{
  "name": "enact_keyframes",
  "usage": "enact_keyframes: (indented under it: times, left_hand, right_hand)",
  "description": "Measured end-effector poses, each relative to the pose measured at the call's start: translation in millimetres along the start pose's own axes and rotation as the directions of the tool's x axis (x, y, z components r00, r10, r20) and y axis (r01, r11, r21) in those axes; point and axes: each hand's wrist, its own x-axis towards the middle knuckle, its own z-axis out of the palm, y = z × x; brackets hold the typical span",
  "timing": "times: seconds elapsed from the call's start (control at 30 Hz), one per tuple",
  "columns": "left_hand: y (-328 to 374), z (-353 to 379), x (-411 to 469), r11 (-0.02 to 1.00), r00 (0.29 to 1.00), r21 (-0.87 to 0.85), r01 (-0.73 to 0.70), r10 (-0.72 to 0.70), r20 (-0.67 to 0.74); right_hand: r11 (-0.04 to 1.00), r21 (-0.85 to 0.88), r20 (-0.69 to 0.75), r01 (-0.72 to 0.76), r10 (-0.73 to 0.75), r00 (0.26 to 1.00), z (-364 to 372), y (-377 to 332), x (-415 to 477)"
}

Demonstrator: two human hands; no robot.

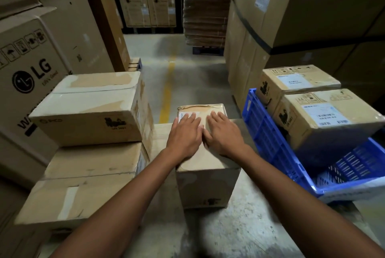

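Left hand (186, 134) and right hand (222, 134), fingers straight, press flat on the small carton (205, 176); left of it, a large box (27, 74) printed "LG"; right, a blue crate (268, 139).

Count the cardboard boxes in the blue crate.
2: the far brown cardboard box at the back of the blue plastic crate, the near brown cardboard box in front; more may hide beneath.

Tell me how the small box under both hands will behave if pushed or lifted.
The small box looks stiff: its walls stand square under the flat left hand and right hand. Flat-based on the rough tabletop, it should slide, not roll. The creased far top edge may give if squeezed.
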Motion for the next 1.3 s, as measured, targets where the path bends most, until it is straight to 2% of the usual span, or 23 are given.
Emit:
enact_keyframes:
  times: [0.07,0.13,0.2,0.23,0.27,0.3,0.33,0.37,0.4,0.5,0.6,0.67,0.73,0.9,1.03,1.1,1.3]
  left_hand:
    - [-2,3,-2,0.998,0.999,-0.063,-0.006,0.004,-0.041]
    - [-3,9,-6,0.972,0.987,-0.232,0.022,-0.058,-0.148]
    - [-3,10,-9,0.857,0.928,-0.492,0.152,-0.295,-0.229]
    - [-5,12,-10,0.738,0.882,-0.628,0.246,-0.439,-0.170]
    - [-7,13,-9,0.572,0.838,-0.747,0.339,-0.545,-0.037]
    - [-9,13,-10,0.370,0.807,-0.836,0.405,-0.575,0.136]
    - [-12,13,-11,0.159,0.793,-0.886,0.435,-0.534,0.294]
    - [-15,14,-13,-0.003,0.788,-0.893,0.449,-0.469,0.398]
    - [-17,13,-15,-0.075,0.798,-0.890,0.451,-0.413,0.439]
    - [-16,8,-23,-0.099,0.858,-0.913,0.395,-0.316,0.406]
    - [-19,7,-30,-0.153,0.905,-0.936,0.316,-0.247,0.346]
    - [-24,5,-32,-0.174,0.914,-0.959,0.224,-0.304,0.268]
    - [-28,3,-35,-0.208,0.882,-0.960,0.186,-0.396,0.257]
    - [-46,26,-51,-0.276,0.817,-0.938,0.208,-0.479,0.322]
    - [-51,49,-73,-0.349,0.866,-0.903,0.249,-0.337,0.369]
    - [-50,58,-81,-0.384,0.850,-0.872,0.305,-0.303,0.431]
    - [-44,77,-98,-0.316,0.795,-0.830,0.459,-0.270,0.543]
  right_hand:
    - [0.998,0.067,-0.039,-0.012,0.015,0.999,2,-1,-3]
    - [0.965,0.247,-0.149,-0.085,0.125,0.981,5,1,-8]
    - [0.852,0.474,-0.175,-0.223,0.340,0.924,4,5,-14]
    - [0.755,0.580,-0.105,-0.306,0.441,0.891,2,8,-17]
    - [0.632,0.674,0.010,-0.383,0.510,0.860,0,11,-19]
    - [0.486,0.753,0.142,-0.444,0.538,0.831,-3,11,-21]
    - [0.325,0.813,0.269,-0.483,0.527,0.807,-4,12,-23]
    - [0.185,0.846,0.365,-0.500,0.485,0.795,-6,11,-27]
    - [0.100,0.862,0.411,-0.498,0.439,0.799,-8,9,-31]
    - [0.052,0.906,0.373,-0.421,0.376,0.848,-14,4,-43]
    - [0.033,0.960,0.242,-0.280,0.413,0.878,-11,0,-52]
    - [0.041,0.977,0.165,-0.209,0.476,0.864,-5,1,-55]
    - [-0.004,0.984,0.150,-0.177,0.549,0.822,0,1,-57]
    - [-0.130,0.949,0.308,-0.288,0.584,0.751,25,0,-71]
    - [-0.172,0.928,0.371,-0.331,0.525,0.766,49,-2,-85]
    - [-0.211,0.905,0.426,-0.370,0.497,0.756,58,-1,-92]
    - [-0.114,0.842,0.510,-0.527,0.488,0.708,89,3,-114]
